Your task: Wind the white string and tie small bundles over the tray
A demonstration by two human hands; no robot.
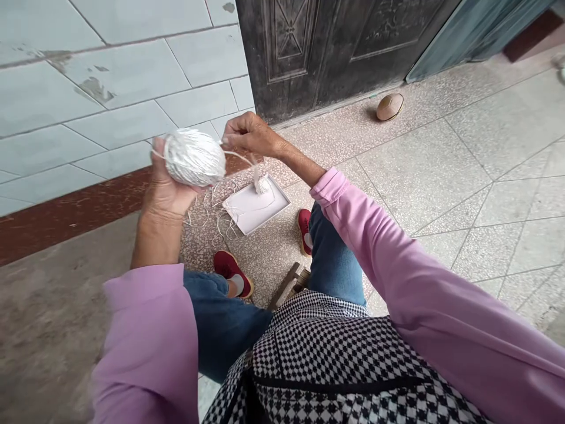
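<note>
A yarn ball [194, 157], probably light and soft, is being cradled underneath by the left grip [171, 191]; its strand [238, 155] is being pinched by the right grip [251, 134].

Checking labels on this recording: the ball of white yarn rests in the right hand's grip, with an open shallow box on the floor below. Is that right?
Not quite: the head view shows the ball of white yarn resting in the left hand's grip, not the right's. The open shallow box is on the floor below, as stated.
</note>
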